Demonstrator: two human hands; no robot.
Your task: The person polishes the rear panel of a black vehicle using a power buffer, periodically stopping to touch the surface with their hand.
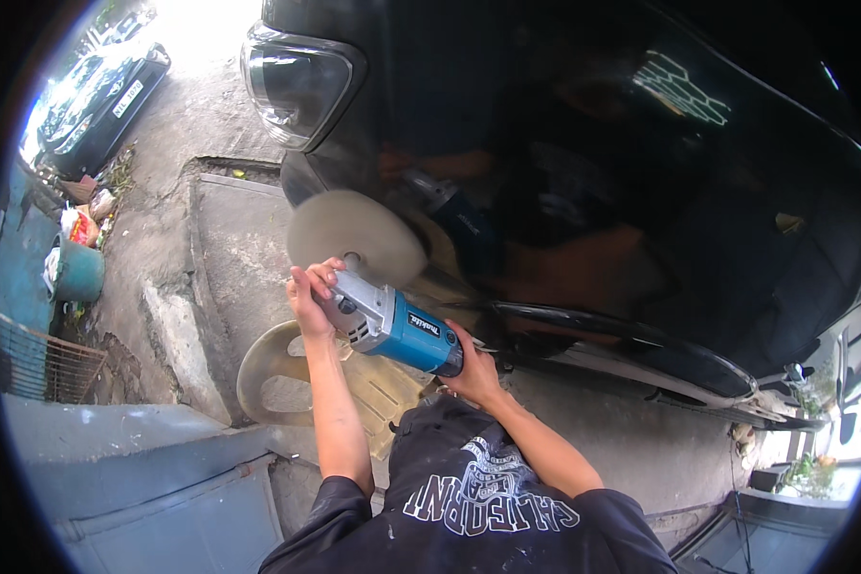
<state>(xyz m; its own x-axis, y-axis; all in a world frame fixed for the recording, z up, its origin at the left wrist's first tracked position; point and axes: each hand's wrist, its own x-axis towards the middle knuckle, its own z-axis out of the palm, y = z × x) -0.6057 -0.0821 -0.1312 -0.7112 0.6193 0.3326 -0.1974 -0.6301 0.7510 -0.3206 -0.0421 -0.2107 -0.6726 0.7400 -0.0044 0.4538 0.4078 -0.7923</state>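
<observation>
I see the person's right hand [474, 371] wrapped around the rear of a blue-bodied power polisher [409, 337] with a grey metal head, while the left hand [312, 298] grips near its front end, fingers bent. The tool's round, tan-grey pad [349, 230] faces a glossy black car [555, 230]; I cannot tell whether they touch. Above the pad I have a large clear lamp [306, 88] with a chrome edge. Under the forearms sits a beige plastic chair [292, 375]. Off left, I make out a round teal bucket [78, 273] and, beyond it, a dark parked car [105, 105].
</observation>
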